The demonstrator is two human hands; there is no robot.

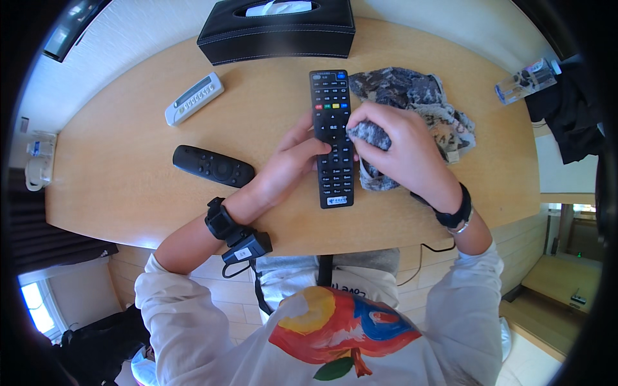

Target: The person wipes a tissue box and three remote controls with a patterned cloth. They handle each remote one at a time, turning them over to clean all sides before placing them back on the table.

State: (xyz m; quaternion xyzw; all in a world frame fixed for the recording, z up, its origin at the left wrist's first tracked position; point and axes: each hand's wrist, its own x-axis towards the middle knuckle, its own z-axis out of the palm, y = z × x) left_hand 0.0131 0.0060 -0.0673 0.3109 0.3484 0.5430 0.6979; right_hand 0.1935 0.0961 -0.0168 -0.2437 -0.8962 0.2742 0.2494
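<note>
My left hand (300,153) grips a long black remote control (334,159) from its left side, thumb across the buttons. The remote points away from me, with several rows of keys and a coloured row facing up. In my right hand (403,144) a bunched part of a grey patterned cloth (403,89) is pinched, and its tip touches the remote's right edge. The rest of the cloth lies crumpled on the table beyond and beside that hand. A smaller black remote (212,165) lies left of my left forearm. Farther off is a light grey air-conditioner remote (194,99).
A black tissue box (277,36) stands at the table's far edge. On the right, a plastic bottle (527,82) lies beside dark fabric (560,116). A white cup (37,173) is at the far left. The wooden table's (116,193) curved near edge runs before my body.
</note>
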